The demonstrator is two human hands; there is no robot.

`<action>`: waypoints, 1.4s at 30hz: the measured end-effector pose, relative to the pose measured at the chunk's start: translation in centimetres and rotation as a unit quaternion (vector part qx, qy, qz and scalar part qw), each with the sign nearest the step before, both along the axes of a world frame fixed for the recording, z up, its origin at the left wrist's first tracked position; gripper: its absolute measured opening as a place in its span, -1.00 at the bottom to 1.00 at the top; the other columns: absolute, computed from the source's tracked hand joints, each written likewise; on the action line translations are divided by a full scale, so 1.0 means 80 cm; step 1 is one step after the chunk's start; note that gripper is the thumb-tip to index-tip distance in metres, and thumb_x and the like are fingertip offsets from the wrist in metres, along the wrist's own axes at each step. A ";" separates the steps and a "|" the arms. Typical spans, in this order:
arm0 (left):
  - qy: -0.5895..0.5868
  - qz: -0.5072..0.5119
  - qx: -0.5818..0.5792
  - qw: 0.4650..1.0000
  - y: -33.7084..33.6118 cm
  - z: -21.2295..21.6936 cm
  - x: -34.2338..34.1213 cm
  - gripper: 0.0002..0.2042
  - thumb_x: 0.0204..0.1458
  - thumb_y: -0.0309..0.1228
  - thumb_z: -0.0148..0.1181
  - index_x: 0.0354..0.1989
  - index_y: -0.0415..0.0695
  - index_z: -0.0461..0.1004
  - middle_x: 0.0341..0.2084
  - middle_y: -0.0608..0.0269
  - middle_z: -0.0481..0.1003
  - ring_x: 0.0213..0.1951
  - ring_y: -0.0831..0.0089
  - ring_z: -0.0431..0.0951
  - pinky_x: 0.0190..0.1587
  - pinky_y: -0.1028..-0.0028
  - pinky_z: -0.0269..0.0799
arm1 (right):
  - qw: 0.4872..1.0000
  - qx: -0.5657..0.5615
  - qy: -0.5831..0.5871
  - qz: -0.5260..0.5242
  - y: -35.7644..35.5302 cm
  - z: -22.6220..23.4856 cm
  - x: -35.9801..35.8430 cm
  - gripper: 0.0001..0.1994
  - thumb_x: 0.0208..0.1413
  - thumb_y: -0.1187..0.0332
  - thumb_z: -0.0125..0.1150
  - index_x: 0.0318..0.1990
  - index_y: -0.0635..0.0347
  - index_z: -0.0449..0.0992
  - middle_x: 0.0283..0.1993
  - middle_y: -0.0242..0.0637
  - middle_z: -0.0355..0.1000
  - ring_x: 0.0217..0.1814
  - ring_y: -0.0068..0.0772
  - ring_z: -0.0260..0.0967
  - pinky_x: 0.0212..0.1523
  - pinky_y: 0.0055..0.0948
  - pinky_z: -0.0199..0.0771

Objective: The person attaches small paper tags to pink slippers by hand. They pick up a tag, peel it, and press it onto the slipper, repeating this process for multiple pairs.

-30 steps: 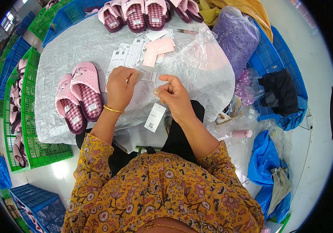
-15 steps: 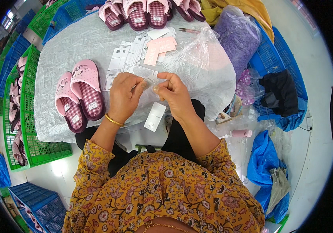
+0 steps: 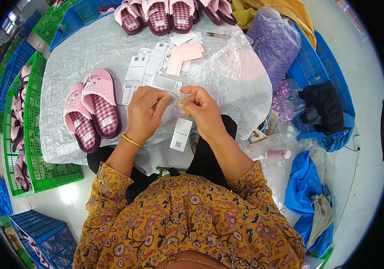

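My left hand and my right hand meet at the table's near edge, thumbs and fingertips pinched close together. A small pale piece shows between them, seemingly the thin string of a white hang tag. The tag dangles just below my fingers, its string too fine to follow. Beyond my hands lie white printed tags in overlapping rows and a few pink cards. To the left of my left hand rests a pair of pink slippers with dark checked insoles.
More pink slippers line the table's far edge. Clear plastic with white strings lies on the right side of the covered table. Green crates of slippers stand left; a purple-filled bag and blue crates stand right.
The hang tag has swung slightly to the right and hangs straighter, with its printed square now showing. My left hand has shifted a little; both hands stay pinched together.
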State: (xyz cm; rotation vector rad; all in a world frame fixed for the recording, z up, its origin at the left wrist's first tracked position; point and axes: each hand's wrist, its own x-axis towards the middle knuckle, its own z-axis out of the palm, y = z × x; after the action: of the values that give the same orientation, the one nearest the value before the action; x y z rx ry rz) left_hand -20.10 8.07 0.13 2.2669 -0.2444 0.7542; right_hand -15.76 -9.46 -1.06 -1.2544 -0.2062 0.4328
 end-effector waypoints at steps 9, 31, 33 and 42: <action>-0.065 0.003 0.081 0.995 -0.003 -0.004 -0.003 -0.93 -0.08 -0.53 0.30 -0.41 -0.17 0.54 -0.47 0.19 0.47 -0.36 0.18 0.45 -0.27 0.29 0.33 | 1.000 -0.015 -0.008 -0.004 0.000 -0.004 0.003 -0.75 0.07 0.54 0.19 -0.07 0.34 0.45 -0.42 -0.47 0.34 -0.43 -0.70 0.19 -0.42 -0.63 0.20; 0.274 -0.155 -0.094 0.944 -0.010 0.026 -0.003 -0.88 0.09 -0.40 0.19 -0.32 -0.20 0.53 -0.47 0.19 0.46 -0.41 0.33 0.47 -0.30 0.42 0.37 | 0.971 -0.156 -0.179 0.033 -0.039 0.008 -0.017 -0.83 0.12 0.38 0.33 -0.18 0.23 0.55 -0.29 -0.43 0.47 -0.34 -0.70 0.35 -0.30 -0.61 0.39; 0.281 -0.176 -0.086 0.940 -0.014 0.033 0.007 -0.89 0.08 -0.41 0.19 -0.32 -0.19 0.53 -0.46 0.19 0.47 -0.39 0.34 0.48 -0.28 0.42 0.39 | 0.985 -0.114 -0.125 0.032 -0.039 -0.007 -0.015 -0.83 0.13 0.41 0.31 -0.16 0.26 0.53 -0.28 -0.41 0.49 -0.31 -0.71 0.36 -0.28 -0.61 0.41; 0.146 0.108 0.017 0.983 0.067 -0.031 0.203 -0.80 0.04 -0.35 0.23 -0.24 -0.20 0.57 -0.30 0.10 0.56 -0.30 0.28 0.58 -0.19 0.38 0.46 | 0.985 -0.117 -0.035 0.122 -0.062 -0.074 -0.002 -0.82 0.17 0.41 0.25 -0.12 0.28 0.52 -0.30 -0.43 0.47 -0.31 -0.68 0.34 -0.26 -0.58 0.40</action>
State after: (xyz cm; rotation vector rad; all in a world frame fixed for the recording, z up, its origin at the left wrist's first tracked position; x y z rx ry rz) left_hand -3.85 13.41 -2.32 2.4258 0.1293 0.5166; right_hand -15.95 -14.44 -7.02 -1.4824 -0.3794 0.6378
